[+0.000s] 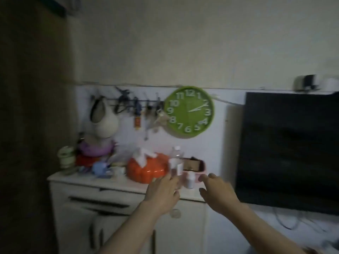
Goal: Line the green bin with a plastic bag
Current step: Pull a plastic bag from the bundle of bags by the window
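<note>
Green bin isn't in view, and no plastic bag shows either; only green thing is the wall clock (pixel 189 111), hung above the tabletop's back edge. Picture is dim and blurred.

Both hands reach fwd over the tabletop's (pixel 113 182) front edge, near its right corner. Left hand (pixel 162 192) has an unclenched grip, fingers spread, tips close to a clear bottle (pixel 176 163); can't tell if they touch. Right hand (pixel 217 192) also has a loose, empty grip, fingers curved, just right of a small white bottle (pixel 189 181). My guess: hands are heading for sth among the clutter, maybe searching for a bag, so the task looks barely begun.

Behind the bottles sit an orange pumpkin-shaped tissue holder (pixel 147 166) and a pink tray w/ a brown box (pixel 192 165). Keys etc. hang on a rail (pixel 135 105) by the clock, handy for grabbing. Dark TV screen (pixel 289 149) stands right of the tabletop.
</note>
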Demonstrator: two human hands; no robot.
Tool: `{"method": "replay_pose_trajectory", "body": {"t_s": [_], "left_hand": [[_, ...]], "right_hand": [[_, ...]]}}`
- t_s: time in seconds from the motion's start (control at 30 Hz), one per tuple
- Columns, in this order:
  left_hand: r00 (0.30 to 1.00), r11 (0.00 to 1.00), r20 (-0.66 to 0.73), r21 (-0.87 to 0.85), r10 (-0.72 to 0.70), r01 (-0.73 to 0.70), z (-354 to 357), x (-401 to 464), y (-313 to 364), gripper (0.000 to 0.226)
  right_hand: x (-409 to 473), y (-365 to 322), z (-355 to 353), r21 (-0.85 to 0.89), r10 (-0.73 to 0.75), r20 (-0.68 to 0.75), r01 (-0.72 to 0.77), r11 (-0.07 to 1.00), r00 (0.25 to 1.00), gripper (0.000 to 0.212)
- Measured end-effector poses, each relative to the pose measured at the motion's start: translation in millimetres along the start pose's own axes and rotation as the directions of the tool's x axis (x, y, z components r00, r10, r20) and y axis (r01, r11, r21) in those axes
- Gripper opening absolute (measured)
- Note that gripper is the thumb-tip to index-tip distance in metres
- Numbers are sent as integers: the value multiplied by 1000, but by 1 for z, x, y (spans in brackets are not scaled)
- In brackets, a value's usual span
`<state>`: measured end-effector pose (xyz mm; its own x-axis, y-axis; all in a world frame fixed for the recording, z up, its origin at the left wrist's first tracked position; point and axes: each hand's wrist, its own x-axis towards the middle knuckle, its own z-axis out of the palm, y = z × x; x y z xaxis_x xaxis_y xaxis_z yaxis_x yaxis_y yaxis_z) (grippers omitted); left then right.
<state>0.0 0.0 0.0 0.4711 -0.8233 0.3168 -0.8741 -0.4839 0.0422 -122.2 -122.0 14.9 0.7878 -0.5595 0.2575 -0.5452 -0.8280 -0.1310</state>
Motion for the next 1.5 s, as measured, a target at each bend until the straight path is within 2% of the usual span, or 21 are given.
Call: {"method": "replay_pose_trajectory", "body": {"t_s": [0.13,0.27,0.37,0.47,0.63,0.83,0.97,1.03,1.17,1.23,1.37,1.5], "left_hand": [[959,953,-28,104,-282,283,-14,-98,-76,36],[842,812,-41,242,-538,531,-51,-227,-140,35],[723,679,-91,278,-685,679,-85,-325,-171,35],[577,509,-159,328,-801,796,-125,-421,-184,33],[324,223,-201,406,-924,886,-194,-591,-182,37],[117,-35,-294,465,-949,885,-264,-755,-164,44],[-1,-151,-386,359,-923,921,-291,-843,-153,50],[-45,-194,-449,291,-892,937,-300,-884,-146,59],[-200,-346,-543,180,-815,921,-314,-968,-135,69],[-294,-447,-557,159,-777,880,-319,-1006,-137,72],[-484,-599,-538,50,-690,799,-324,-1062,-153,84],[-615,-711,-487,18,-620,703,-315,-1106,-169,85]], "right_hand": [[-6,-91,31,73,-298,98,292,954,949,40],[-43,-208,53,134,-548,183,532,836,816,38],[-88,-296,56,185,-699,216,675,715,681,41],[-150,-381,51,222,-821,178,790,571,543,41],[-274,-506,28,330,-951,87,892,308,296,40],[-426,-625,-6,473,-995,-42,879,55,85,25],[-510,-686,-24,455,-989,-111,880,-134,-93,35],[-545,-714,-33,451,-979,-140,871,-196,-147,39],[-615,-768,-47,474,-927,-223,798,-374,-302,43],[-646,-794,-48,470,-889,-256,755,-457,-379,45],[-694,-850,-46,470,-823,-299,676,-567,-482,45],[-734,-902,-40,428,-780,-279,655,-623,-560,44]]}}
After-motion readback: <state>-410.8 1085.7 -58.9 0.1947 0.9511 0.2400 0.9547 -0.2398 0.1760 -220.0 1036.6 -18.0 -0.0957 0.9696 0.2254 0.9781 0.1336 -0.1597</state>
